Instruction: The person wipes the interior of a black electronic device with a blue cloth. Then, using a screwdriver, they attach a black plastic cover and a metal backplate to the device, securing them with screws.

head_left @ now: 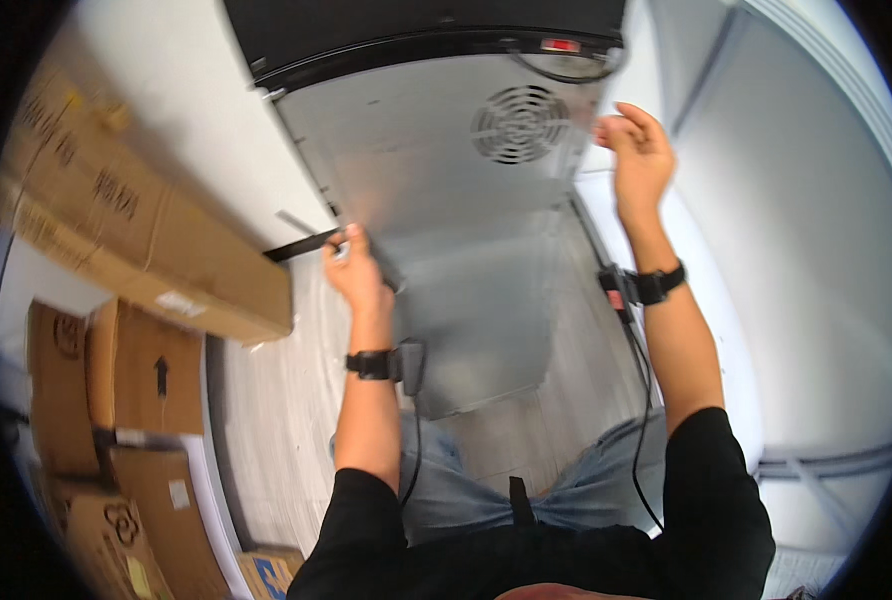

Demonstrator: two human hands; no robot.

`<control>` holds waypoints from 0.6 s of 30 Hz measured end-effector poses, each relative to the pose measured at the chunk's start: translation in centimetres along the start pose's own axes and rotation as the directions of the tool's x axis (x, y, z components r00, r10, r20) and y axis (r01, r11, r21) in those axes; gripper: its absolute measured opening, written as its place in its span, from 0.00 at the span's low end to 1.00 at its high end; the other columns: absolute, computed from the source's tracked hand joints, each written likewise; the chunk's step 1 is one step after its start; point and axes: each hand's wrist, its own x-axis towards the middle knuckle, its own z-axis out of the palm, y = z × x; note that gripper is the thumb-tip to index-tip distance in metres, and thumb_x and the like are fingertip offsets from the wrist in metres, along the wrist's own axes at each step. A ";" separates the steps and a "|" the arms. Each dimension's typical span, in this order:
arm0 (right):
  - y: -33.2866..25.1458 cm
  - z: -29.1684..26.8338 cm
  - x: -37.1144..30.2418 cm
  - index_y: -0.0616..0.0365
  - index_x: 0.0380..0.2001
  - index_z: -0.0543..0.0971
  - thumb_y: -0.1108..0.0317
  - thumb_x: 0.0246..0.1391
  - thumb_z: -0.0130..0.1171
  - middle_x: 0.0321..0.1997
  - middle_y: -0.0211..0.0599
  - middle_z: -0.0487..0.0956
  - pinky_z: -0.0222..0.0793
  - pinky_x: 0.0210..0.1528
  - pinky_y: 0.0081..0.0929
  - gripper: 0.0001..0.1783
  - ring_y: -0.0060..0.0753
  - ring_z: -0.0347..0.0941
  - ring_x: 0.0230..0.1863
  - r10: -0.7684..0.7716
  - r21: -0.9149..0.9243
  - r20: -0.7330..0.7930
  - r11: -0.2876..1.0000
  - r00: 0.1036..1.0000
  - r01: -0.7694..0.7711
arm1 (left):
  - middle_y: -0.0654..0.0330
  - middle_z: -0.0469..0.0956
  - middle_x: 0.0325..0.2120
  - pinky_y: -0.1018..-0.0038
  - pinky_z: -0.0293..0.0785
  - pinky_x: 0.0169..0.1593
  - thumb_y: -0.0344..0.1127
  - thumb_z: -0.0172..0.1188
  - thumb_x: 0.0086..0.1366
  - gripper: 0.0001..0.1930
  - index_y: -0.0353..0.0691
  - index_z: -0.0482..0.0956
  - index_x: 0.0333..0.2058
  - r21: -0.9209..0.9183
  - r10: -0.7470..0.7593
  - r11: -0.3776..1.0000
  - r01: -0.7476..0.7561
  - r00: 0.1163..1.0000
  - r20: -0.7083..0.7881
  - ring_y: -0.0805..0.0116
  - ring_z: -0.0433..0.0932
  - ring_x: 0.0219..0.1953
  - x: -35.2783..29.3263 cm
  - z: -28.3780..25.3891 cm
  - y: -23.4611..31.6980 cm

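In front of me stands a tall metal cabinet with a black top (pixel 426 30). Its grey sheet-metal panel (pixel 406 160) faces me, with a round slotted vent (pixel 522 124) at the upper right. My left hand (pixel 354 268) is closed round what looks like a screwdriver (pixel 296 222), blurred, beside the panel's left edge; its thin shaft points up and left. Beside the panel's right edge, below the black top, my right hand (pixel 642 158) has its fingers curled and pinched together. Anything between those fingertips is too small to make out.
A red switch (pixel 561 46) and a looping black cable (pixel 566 76) sit at the cabinet's top right. Cardboard boxes (pixel 156 215) line the left side. Wrist straps (pixel 371 365) carry small devices with cables running down. A white panel (pixel 796 220) rises on the right.
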 end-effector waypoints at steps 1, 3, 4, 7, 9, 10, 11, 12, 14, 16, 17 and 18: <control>0.1 0.4 -0.1 0.67 0.40 0.73 0.79 0.56 0.55 0.33 0.41 0.81 0.75 0.37 0.21 0.08 0.27 0.78 0.33 -0.004 0.056 0.013 0.998 1.000 0.004 | 0.64 0.74 0.29 0.77 0.69 0.37 0.35 0.62 0.63 0.10 0.42 0.67 0.34 -0.011 -0.023 1.000 0.023 1.000 -0.001 0.75 0.71 0.32 -0.1 0.0 0.7; 0.4 0.7 -0.2 0.68 0.36 0.74 0.80 0.55 0.56 0.32 0.43 0.81 0.76 0.37 0.22 0.06 0.27 0.78 0.33 0.082 0.104 0.036 0.991 0.996 -0.086 | 0.62 0.74 0.30 0.76 0.70 0.37 0.36 0.61 0.63 0.11 0.40 0.68 0.35 0.001 0.032 0.999 -0.032 0.999 0.019 0.74 0.72 0.33 0.0 -0.4 0.9; 0.1 0.8 -0.3 0.68 0.35 0.75 0.79 0.54 0.58 0.32 0.42 0.81 0.75 0.37 0.20 0.06 0.27 0.78 0.33 0.117 0.116 0.034 0.986 0.993 -0.120 | 0.64 0.73 0.30 0.77 0.69 0.37 0.36 0.61 0.63 0.11 0.41 0.67 0.35 0.022 0.034 0.999 -0.034 0.999 0.013 0.75 0.71 0.32 -0.1 -0.3 1.1; 0.0 0.0 -0.1 0.66 0.34 0.79 0.78 0.51 0.61 0.34 0.37 0.81 0.72 0.39 0.19 0.06 0.25 0.76 0.36 0.149 0.077 0.020 0.986 0.989 -0.150 | 0.65 0.72 0.30 0.78 0.67 0.37 0.37 0.61 0.63 0.11 0.41 0.67 0.35 0.048 0.011 0.999 -0.010 1.000 -0.017 0.76 0.69 0.32 -0.6 0.7 1.4; 0.6 -0.3 0.2 0.64 0.33 0.81 0.78 0.49 0.63 0.35 0.35 0.81 0.70 0.42 0.19 0.06 0.24 0.75 0.38 0.137 0.070 0.011 0.988 0.991 -0.137 | 0.65 0.72 0.30 0.77 0.67 0.38 0.38 0.61 0.64 0.12 0.41 0.67 0.35 0.053 0.004 0.999 -0.003 1.000 -0.030 0.76 0.69 0.33 -0.8 1.1 1.2; 0.8 -0.2 0.3 0.63 0.33 0.81 0.77 0.49 0.63 0.35 0.34 0.80 0.69 0.43 0.19 0.06 0.24 0.74 0.40 0.127 0.091 0.007 0.988 0.992 -0.127 | 0.64 0.72 0.31 0.77 0.67 0.39 0.38 0.61 0.64 0.12 0.41 0.67 0.35 0.059 0.012 0.998 -0.010 0.999 -0.030 0.75 0.69 0.33 -0.8 1.1 1.2; 1.0 -0.2 0.3 0.63 0.33 0.82 0.77 0.48 0.64 0.36 0.32 0.80 0.68 0.45 0.20 0.07 0.24 0.73 0.41 0.116 0.112 0.003 0.987 0.993 -0.116 | 0.64 0.72 0.31 0.77 0.67 0.39 0.38 0.61 0.64 0.12 0.41 0.67 0.35 0.064 0.020 0.998 -0.018 0.999 -0.031 0.75 0.69 0.33 -0.8 1.1 1.2; 1.1 -0.1 0.3 0.63 0.33 0.82 0.77 0.48 0.64 0.37 0.33 0.80 0.67 0.48 0.22 0.07 0.25 0.73 0.43 0.148 0.154 0.014 0.977 0.989 -0.149 | 0.64 0.72 0.32 0.75 0.67 0.40 0.38 0.60 0.64 0.12 0.41 0.67 0.36 0.070 0.020 0.997 -0.018 0.999 -0.026 0.75 0.69 0.34 -0.6 1.0 0.9; 1.3 0.4 0.0 0.63 0.32 0.82 0.77 0.48 0.64 0.37 0.33 0.80 0.67 0.48 0.21 0.06 0.25 0.73 0.43 0.143 0.148 0.014 0.978 0.990 -0.144 | 0.63 0.72 0.33 0.75 0.67 0.41 0.38 0.60 0.64 0.11 0.41 0.67 0.36 0.069 0.032 0.997 -0.030 0.999 -0.019 0.75 0.69 0.35 -0.2 0.6 0.5; 1.4 0.8 0.0 0.63 0.32 0.82 0.78 0.47 0.64 0.37 0.33 0.80 0.67 0.47 0.21 0.06 0.25 0.73 0.42 0.111 0.104 0.008 0.988 0.994 -0.111 | 0.63 0.72 0.33 0.75 0.67 0.41 0.38 0.60 0.64 0.11 0.41 0.67 0.36 0.066 0.035 0.997 -0.034 0.999 -0.018 0.75 0.69 0.35 -0.2 0.6 0.4; 1.6 0.8 0.1 0.63 0.32 0.82 0.78 0.47 0.64 0.37 0.33 0.80 0.67 0.47 0.21 0.06 0.25 0.73 0.42 0.124 0.112 -0.002 0.986 0.992 -0.123 | 0.63 0.72 0.34 0.75 0.67 0.42 0.38 0.60 0.64 0.11 0.41 0.67 0.36 0.064 0.033 0.997 -0.032 0.999 -0.020 0.75 0.69 0.36 -0.3 0.7 0.4; 1.9 0.8 0.2 0.63 0.32 0.82 0.78 0.47 0.64 0.37 0.33 0.80 0.67 0.47 0.21 0.06 0.25 0.73 0.42 0.137 0.120 -0.011 0.984 0.990 -0.135 | 0.63 0.72 0.34 0.75 0.67 0.42 0.37 0.60 0.64 0.11 0.40 0.67 0.36 0.062 0.031 0.998 -0.030 0.999 -0.022 0.75 0.69 0.36 -0.3 0.8 0.4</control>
